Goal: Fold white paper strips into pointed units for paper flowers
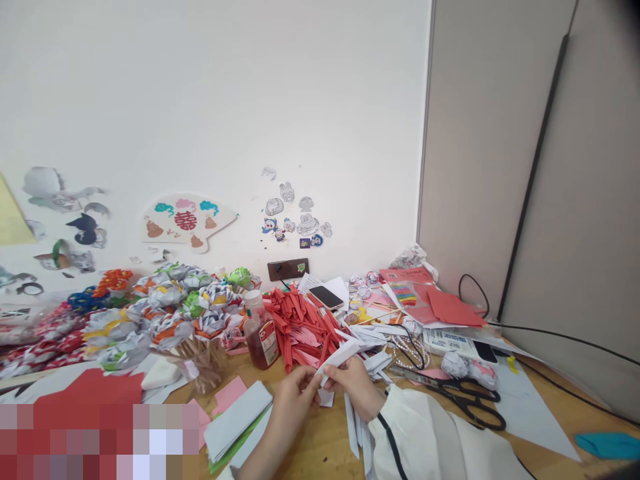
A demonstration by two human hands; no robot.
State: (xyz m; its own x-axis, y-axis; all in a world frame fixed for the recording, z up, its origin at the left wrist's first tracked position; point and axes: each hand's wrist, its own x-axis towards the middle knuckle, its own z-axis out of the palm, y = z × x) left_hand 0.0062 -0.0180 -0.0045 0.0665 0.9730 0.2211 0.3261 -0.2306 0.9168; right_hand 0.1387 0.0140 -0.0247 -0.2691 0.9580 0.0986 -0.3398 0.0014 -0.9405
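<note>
White paper strip [343,353], held above the wooden table [305,457] at the near edge of the red paper strips [295,320]. Pinched at its lower end by the left hand [300,387], fingers closed together; gripped just beside there by the right hand [353,383], thumb and fingers closed on the paper. Below and to the right, loose white strips [353,427] lying on the bare wood. To the left, a stack of folded paper [239,420], white over green, with pink sheets [230,395] just beside. Behind, a bottle of dark red liquid [261,340] standing upright next to the red heap, and a phone [326,297] lying face up beyond. Far left, crumpled paper flowers [170,300] massed against the wall, with red sheets [95,387] in front. On the right, black-handled scissors [473,397] lying partly over a white sheet [535,413], with red paper packets [407,277] farther back. Around the table, a white wall [325,80] bearing cartoon stickers [307,223], a fan-shaped cutout [187,217] and a dark socket strip [289,269] low down, meeting a grey partition [480,133] at right. Lower left corner hidden by pixelation
</note>
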